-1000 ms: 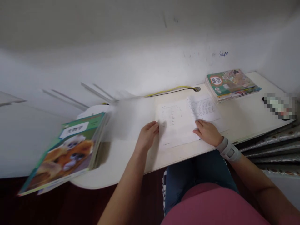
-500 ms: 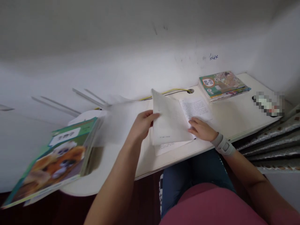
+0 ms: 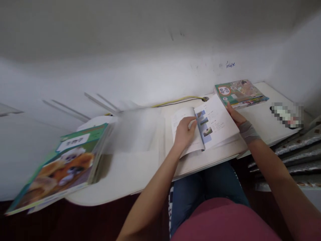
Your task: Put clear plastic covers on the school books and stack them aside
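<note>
An open book (image 3: 219, 124) lies on the white desk, its right page printed with small colour pictures and text. Against the left page, close to the fold, rests my left hand (image 3: 185, 132), its fingers curled together and the thumb bent in. My right hand (image 3: 235, 115) grips the outer right edge of the book, thumb on the page and fingers hidden beneath. That right side is raised off the desk. Just behind my right hand sits a stack of books (image 3: 240, 92) with a green illustrated cover.
Another book stack (image 3: 70, 164) with a toy-animal cover stands on the left, blurred. A yellow cable (image 3: 175, 100) runs along the wall to a hole in the desk (image 3: 135, 170). A pixelated phone-like object (image 3: 287, 115) lies at the right, above silvery patterned folds (image 3: 296, 154).
The page my left hand was lifting now lies left, and a page with pictures shows. My left hand moved right toward the fold; my right hand moved up and right to the book's outer edge.
</note>
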A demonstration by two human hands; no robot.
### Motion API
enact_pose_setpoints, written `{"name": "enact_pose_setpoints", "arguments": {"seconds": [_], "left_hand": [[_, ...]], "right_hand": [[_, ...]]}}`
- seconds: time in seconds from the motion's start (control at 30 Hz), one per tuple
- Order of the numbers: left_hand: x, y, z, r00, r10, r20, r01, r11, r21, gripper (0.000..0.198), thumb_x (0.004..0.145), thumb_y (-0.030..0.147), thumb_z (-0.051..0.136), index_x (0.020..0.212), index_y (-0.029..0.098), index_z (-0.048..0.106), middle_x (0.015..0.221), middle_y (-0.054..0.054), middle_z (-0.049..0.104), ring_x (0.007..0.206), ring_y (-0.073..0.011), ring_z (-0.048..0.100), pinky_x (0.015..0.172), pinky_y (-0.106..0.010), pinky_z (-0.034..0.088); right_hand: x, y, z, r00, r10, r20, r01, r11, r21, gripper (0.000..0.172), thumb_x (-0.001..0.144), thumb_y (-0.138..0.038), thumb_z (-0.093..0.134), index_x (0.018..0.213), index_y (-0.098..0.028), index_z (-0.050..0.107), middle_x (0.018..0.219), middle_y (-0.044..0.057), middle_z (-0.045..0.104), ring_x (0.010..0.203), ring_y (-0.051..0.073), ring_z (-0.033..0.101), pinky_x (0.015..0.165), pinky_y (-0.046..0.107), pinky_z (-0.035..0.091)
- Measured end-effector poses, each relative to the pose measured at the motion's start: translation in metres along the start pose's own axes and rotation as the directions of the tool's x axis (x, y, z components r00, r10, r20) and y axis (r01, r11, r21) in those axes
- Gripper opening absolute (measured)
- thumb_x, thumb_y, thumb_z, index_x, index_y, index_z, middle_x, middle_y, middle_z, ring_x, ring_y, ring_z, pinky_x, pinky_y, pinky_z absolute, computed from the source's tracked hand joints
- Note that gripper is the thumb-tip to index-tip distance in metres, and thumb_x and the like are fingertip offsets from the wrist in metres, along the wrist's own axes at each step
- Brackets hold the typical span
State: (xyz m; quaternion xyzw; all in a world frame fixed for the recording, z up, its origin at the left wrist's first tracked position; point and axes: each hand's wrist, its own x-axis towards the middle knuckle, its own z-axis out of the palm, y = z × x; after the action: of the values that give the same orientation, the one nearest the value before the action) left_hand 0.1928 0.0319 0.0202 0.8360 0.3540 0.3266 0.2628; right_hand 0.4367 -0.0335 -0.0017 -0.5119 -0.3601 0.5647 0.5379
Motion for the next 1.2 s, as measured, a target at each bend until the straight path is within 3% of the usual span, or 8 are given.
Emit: {"name": "enact_pose_setpoints", "arguments": {"seconds": [0.1, 0.17, 0.3, 0.43, 0.63, 0.8, 1.0, 1.2], "left_hand": [[-0.031, -0.020, -0.019, 0.971, 0.082, -0.223, -0.063, 0.994, 0.091, 0.027, 0.089, 0.036, 0.047, 0.101, 0.019, 0.064, 0.110, -0.010, 0.066, 0.109, -0.0222, 0.057, 0.097, -0.040, 0.042], [-0.046, -0.029, -0.032, 0.939, 0.089, -0.332, -0.050, 0.991, 0.124, 0.028, 0.090, 0.037, 0.049, 0.106, 0.019, 0.063, 0.116, -0.010, 0.063, 0.114, -0.0219, 0.054, 0.099, -0.039, 0.041], [-0.064, -0.050, -0.032, 0.899, -0.128, -0.419, 0.136, 0.991, -0.013, 0.035, 0.091, 0.039, 0.046, 0.118, 0.018, 0.056, 0.124, -0.012, 0.057, 0.117, -0.0215, 0.052, 0.098, -0.038, 0.042], [-0.078, -0.070, -0.016, 0.877, -0.363, -0.314, 0.324, 0.931, -0.171, 0.041, 0.092, 0.042, 0.043, 0.124, 0.018, 0.052, 0.129, -0.013, 0.054, 0.120, -0.0217, 0.050, 0.102, -0.038, 0.040], [-0.097, -0.086, -0.018, 0.890, -0.409, -0.202, 0.381, 0.910, -0.163, 0.051, 0.093, 0.047, 0.040, 0.134, 0.018, 0.043, 0.138, -0.015, 0.048, 0.128, -0.0243, 0.045, 0.108, -0.043, 0.036], [-0.104, -0.092, -0.029, 0.967, -0.255, 0.028, 0.249, 0.960, 0.128, 0.062, 0.091, 0.053, 0.036, 0.137, 0.011, 0.042, 0.140, -0.018, 0.048, 0.134, -0.0301, 0.038, 0.110, -0.049, 0.032], [-0.117, -0.093, -0.035, 0.966, -0.196, 0.168, 0.129, 0.930, 0.345, 0.067, 0.092, 0.054, 0.030, 0.141, 0.009, 0.037, 0.143, -0.018, 0.045, 0.136, -0.0310, 0.035, 0.111, -0.049, 0.029], [-0.131, -0.086, -0.039, 0.947, -0.093, 0.306, -0.027, 0.930, 0.367, 0.088, 0.078, 0.061, 0.057, 0.148, 0.019, 0.023, 0.149, -0.016, 0.035, 0.141, -0.0369, 0.022, 0.111, -0.058, 0.022]], "right_hand": [[0.001, 0.022, -0.013, 0.996, -0.047, -0.082, 0.023, 0.962, -0.271, 0.029, 0.081, -0.036, 0.052, 0.096, -0.015, 0.064, 0.080, 0.009, 0.073, 0.074, 0.022, 0.067, 0.075, 0.040, 0.054], [0.003, 0.032, -0.018, 0.984, -0.094, -0.154, 0.012, 0.884, -0.467, 0.025, 0.074, -0.022, 0.052, 0.094, -0.013, 0.064, 0.080, 0.009, 0.073, 0.072, 0.022, 0.067, 0.073, 0.040, 0.054], [0.004, 0.036, -0.022, 0.948, -0.175, -0.266, -0.052, 0.739, -0.671, 0.024, 0.071, -0.016, 0.051, 0.090, -0.013, 0.065, 0.089, 0.009, 0.072, 0.085, 0.024, 0.065, 0.081, 0.040, 0.050], [-0.003, 0.035, -0.022, 0.902, -0.269, -0.339, -0.140, 0.560, -0.816, 0.031, 0.073, -0.020, 0.055, 0.102, -0.015, 0.064, 0.099, 0.011, 0.069, 0.094, 0.027, 0.061, 0.090, 0.041, 0.043], [-0.012, 0.033, -0.021, 0.897, -0.292, -0.331, -0.206, 0.386, -0.899, 0.034, 0.078, -0.023, 0.052, 0.110, -0.018, 0.062, 0.095, 0.008, 0.069, 0.085, 0.024, 0.061, 0.080, 0.034, 0.044], [-0.027, 0.033, -0.021, 0.939, -0.253, -0.231, -0.194, 0.164, -0.967, 0.026, 0.083, -0.029, 0.048, 0.101, -0.018, 0.063, 0.085, 0.007, 0.067, 0.072, 0.020, 0.056, 0.066, 0.029, 0.038], [-0.042, 0.040, -0.020, 0.951, -0.253, -0.179, -0.153, 0.120, -0.981, 0.024, 0.085, -0.031, 0.045, 0.099, -0.016, 0.059, 0.082, 0.006, 0.064, 0.068, 0.018, 0.054, 0.063, 0.029, 0.036], [-0.045, 0.034, -0.008, 0.932, -0.286, -0.222, -0.235, -0.013, -0.972, 0.035, 0.087, -0.032, 0.045, 0.115, -0.013, 0.055, 0.101, 0.016, 0.061, 0.088, 0.026, 0.058, 0.072, 0.036, 0.044]]}}
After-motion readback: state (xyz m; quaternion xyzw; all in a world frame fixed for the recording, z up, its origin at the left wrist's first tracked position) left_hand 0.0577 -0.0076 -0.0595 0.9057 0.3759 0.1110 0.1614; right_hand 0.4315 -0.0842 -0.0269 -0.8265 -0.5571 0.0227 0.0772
